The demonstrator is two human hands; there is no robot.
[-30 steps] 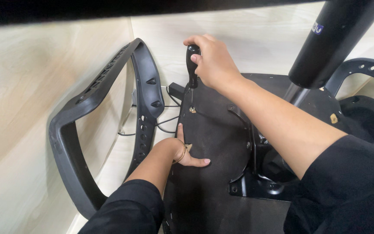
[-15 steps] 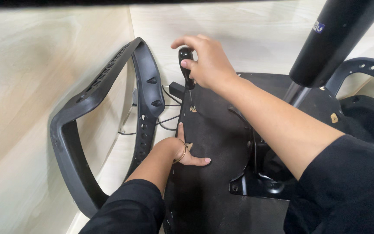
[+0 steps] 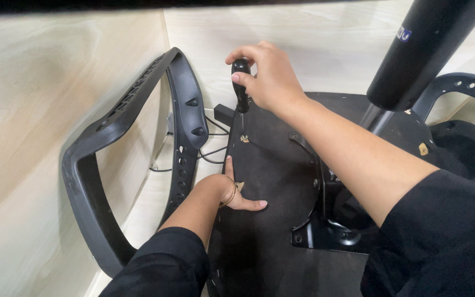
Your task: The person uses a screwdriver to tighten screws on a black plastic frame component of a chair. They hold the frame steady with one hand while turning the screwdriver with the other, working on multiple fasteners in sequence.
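An upturned office chair seat (image 3: 270,220), covered in black fabric, lies before me with its underside up. My right hand (image 3: 268,77) grips the black handle of a screwdriver (image 3: 241,91) that stands upright, its tip on a screw (image 3: 244,138) near the seat's far edge. My left hand (image 3: 232,190) lies flat on the seat's left edge with fingers spread, a thin bangle on the wrist. A black metal mechanism plate (image 3: 325,220) is bolted at the seat's middle.
A black plastic backrest frame (image 3: 177,126) leans against the pale wood wall at left. The black gas cylinder (image 3: 419,49) rises at upper right, an armrest (image 3: 457,88) beside it. Thin cables (image 3: 210,154) run on the floor behind the seat.
My right hand has shifted its grip on the screwdriver handle, fingers moving round its top as it turns. My left hand has stayed in place on the seat.
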